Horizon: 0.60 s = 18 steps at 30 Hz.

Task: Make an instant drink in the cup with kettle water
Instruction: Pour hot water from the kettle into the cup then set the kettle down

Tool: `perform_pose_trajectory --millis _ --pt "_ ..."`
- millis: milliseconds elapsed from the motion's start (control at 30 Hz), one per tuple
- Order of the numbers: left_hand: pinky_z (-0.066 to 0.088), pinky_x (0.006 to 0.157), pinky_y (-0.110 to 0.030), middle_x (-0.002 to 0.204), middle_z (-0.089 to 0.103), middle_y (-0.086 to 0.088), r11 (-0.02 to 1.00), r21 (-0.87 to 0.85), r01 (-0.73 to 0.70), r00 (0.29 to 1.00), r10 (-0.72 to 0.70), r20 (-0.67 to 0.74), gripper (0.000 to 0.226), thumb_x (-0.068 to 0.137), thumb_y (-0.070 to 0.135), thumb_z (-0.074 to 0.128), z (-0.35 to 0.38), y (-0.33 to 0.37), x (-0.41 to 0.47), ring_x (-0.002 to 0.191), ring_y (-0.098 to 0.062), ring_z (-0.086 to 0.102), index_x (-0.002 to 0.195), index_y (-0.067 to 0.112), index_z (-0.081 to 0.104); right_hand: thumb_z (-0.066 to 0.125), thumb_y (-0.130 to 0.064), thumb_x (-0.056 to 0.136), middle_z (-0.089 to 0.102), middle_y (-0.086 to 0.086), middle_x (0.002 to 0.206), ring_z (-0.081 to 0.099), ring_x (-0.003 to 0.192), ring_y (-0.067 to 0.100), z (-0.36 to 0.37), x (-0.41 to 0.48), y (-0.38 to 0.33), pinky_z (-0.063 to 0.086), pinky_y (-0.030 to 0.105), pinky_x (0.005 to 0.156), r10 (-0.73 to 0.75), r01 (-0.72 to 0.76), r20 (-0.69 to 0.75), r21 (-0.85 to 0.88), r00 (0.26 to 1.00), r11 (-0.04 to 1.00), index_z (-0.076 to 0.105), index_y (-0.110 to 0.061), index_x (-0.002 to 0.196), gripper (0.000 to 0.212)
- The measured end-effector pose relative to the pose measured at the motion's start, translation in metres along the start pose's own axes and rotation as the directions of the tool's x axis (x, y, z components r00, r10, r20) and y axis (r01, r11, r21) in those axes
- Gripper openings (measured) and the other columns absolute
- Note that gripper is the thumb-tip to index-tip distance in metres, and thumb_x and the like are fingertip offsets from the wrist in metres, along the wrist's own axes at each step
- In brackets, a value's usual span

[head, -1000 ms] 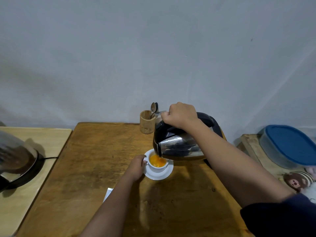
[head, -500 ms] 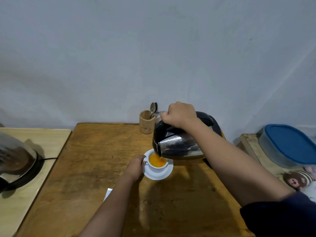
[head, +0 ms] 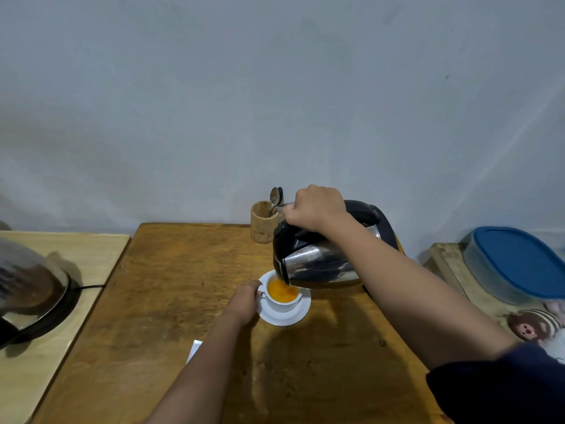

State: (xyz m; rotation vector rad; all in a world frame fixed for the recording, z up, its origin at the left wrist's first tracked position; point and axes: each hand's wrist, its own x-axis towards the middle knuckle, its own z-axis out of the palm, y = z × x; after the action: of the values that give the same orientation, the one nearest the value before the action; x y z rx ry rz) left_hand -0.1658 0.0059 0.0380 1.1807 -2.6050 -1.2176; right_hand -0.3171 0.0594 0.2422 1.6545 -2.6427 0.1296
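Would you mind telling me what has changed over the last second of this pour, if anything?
Very little has visibly changed. The right hand still grips the handle of the tilted steel-and-black kettle, spout over the white cup of orange liquid. The left hand stays at the cup's handle side, and the cup remains on its white saucer. The wooden spoon holder has not moved.

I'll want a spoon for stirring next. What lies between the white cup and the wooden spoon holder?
In the head view, only bare wooden table lies between cup and spoon holder; the tilted kettle hangs just to the right.
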Motion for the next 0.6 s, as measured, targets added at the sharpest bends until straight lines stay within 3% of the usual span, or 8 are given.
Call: perform_pose_trajectory --millis 167,300,600 --pt "0.04 0.085 -0.028 0.126 0.055 -0.015 1.0 0.0 0.0 1.0 0.0 0.001 0.03 0.094 0.012 0.041 0.0 0.001 0.0 0.102 -0.022 0.051 0.122 0.007 0.053 0.041 -0.03 0.083 0.04 0.0 0.057 0.044 0.06 0.022 -0.004 0.002 -0.006 0.025 0.024 0.05 -0.027 0.027 0.006 -0.034 1.0 0.999 0.037 -0.015 0.051 0.036" --pt "0.039 0.085 -0.028 0.126 0.055 -0.014 1.0 -0.007 0.023 1.0 -0.023 -0.001 0.03 0.094 0.013 0.041 0.0 0.002 0.001 0.11 -0.026 0.053 0.123 0.008 0.052 0.042 -0.029 0.083 0.041 -0.001 0.057 0.045 0.06 0.021 -0.006 0.003 -0.009 0.024 0.023 0.049 -0.05 0.05 0.001 -0.049 0.999 0.998 0.038 -0.015 0.051 0.035" --pt "0.038 0.084 -0.028 0.126 0.054 -0.017 1.0 0.001 0.011 1.0 -0.011 0.023 0.03 0.094 0.01 0.041 -0.002 0.001 0.001 0.107 -0.026 0.052 0.121 0.005 0.053 0.042 -0.029 0.083 0.041 -0.001 0.056 0.048 0.062 0.023 -0.008 0.007 -0.013 0.027 0.022 0.05 -0.07 0.071 0.014 -0.072 0.997 0.995 0.039 -0.014 0.051 0.036"
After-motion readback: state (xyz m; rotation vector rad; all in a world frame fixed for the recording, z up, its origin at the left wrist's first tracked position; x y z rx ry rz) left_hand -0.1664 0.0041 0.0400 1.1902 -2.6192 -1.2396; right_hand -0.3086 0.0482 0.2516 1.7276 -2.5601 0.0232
